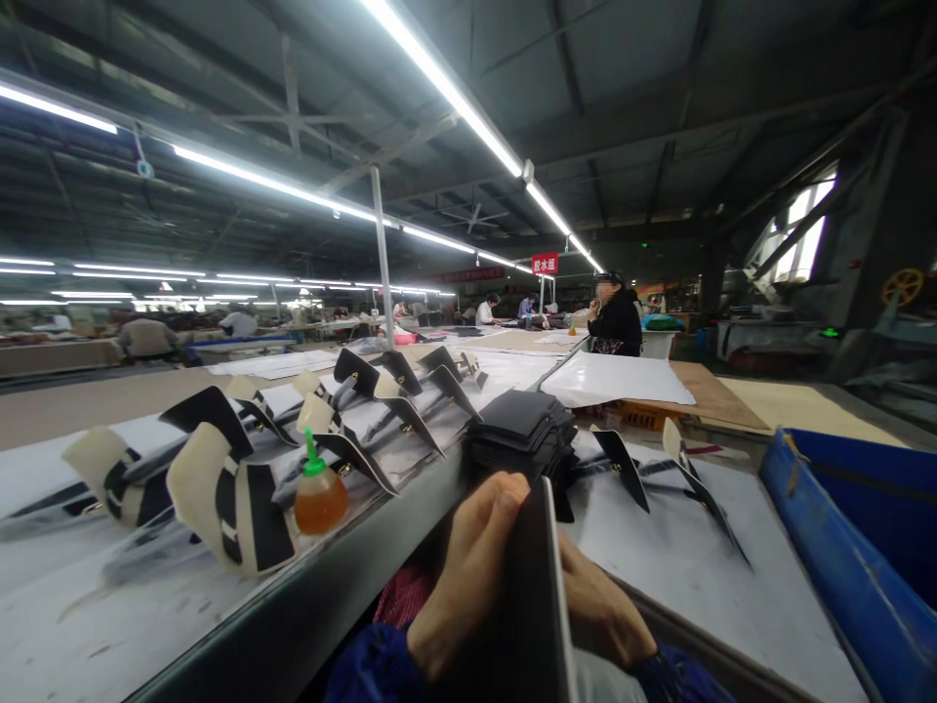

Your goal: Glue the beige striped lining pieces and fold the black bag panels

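A flat black panel (528,596) with a pale edge stands nearly upright in front of me, its lower end cut off by the frame. My left hand (472,557) grips its left side, thumb near the top corner. On the other side, my right hand (601,600) is closed against the panel, with its fingertips hidden behind it. Just beyond my hands lies a stack of black pieces (521,430). Left of the stack, a squeeze bottle (320,493) with amber liquid and a green nozzle stands on the table.
Several curved black-and-cream pieces (230,498) with small metal fittings stand along the left table. More such pieces (622,469) are on the right table (753,596). A blue bin (812,547) sits at far right. A person in black (619,317) is beyond the tables.
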Demonstrator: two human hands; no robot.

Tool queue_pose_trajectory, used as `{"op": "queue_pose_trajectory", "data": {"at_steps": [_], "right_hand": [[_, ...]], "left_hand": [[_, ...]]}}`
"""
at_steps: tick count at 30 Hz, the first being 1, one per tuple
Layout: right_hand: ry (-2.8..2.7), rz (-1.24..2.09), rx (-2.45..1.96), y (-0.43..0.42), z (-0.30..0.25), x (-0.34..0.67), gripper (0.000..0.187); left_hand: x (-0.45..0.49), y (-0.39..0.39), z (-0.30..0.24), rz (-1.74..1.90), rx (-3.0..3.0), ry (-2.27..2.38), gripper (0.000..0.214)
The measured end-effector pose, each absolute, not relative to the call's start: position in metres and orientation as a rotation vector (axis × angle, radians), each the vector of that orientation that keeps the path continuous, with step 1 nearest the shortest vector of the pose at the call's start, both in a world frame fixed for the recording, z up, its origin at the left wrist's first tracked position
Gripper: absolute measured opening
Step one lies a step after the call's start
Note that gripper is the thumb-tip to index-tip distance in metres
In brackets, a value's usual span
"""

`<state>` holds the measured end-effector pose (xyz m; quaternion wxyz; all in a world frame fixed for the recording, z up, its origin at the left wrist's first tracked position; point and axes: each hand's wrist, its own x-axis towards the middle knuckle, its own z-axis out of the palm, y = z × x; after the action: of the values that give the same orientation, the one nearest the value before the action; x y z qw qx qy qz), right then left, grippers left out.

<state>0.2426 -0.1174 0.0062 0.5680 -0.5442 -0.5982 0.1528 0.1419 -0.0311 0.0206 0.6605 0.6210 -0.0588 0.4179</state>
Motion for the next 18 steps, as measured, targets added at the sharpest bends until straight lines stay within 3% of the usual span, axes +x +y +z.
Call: {"op": "queue_pose_trajectory", "data": {"at_steps": [4,8,10,15,18], "right_hand": [[-1.436,0.56,-1.194,-0.118,0.001,0.253,0.057],[-1.421,0.205,-1.364,-0.136,0.014,0.266,0.038],[-1.449,0.012,-1.46,-0.145,0.021,0.267,0.028],[-1.507,-0.236,-1.491,-0.154,0.026,0.256,0.02],[-1.554,-0.364,-1.431,-0.154,0.024,0.249,0.013]], "left_hand": [[0.116,-0.02,0.027,0.922,1.29,-0.132,0.042],[0.065,-0.01,0.037,0.661,1.132,-0.115,0.074],[0.045,-0.008,0.038,0.625,1.197,-0.088,0.077],[0.031,-0.002,0.032,0.901,1.775,0.342,0.033],[0.035,-0.005,0.032,1.023,1.886,0.435,0.027]]}}
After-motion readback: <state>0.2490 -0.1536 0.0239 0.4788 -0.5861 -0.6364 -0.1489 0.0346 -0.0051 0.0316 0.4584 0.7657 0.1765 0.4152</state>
